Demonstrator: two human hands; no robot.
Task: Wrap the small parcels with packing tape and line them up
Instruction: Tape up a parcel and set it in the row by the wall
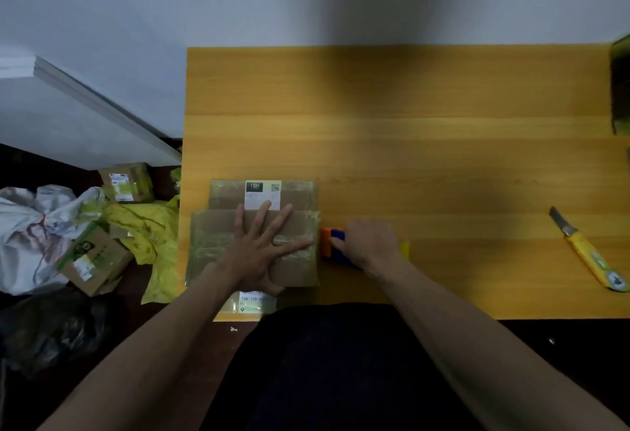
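While spread left hand (262, 246) fingers press it, the tape-glossed brown parcel (211, 246) lies flat.

Brown cardboard parcel (300, 226) lies flat at table's near-left edge, glossy tape band across top. Second labelled parcel (225, 193) touching behind. Orange-blue tape dispenser (332, 243) against right side.

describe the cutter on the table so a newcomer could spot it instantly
Start at the wooden table and go to its near right corner. The utility knife lies there alone, well right of both hands: yellow handle, blade out, pointing away.
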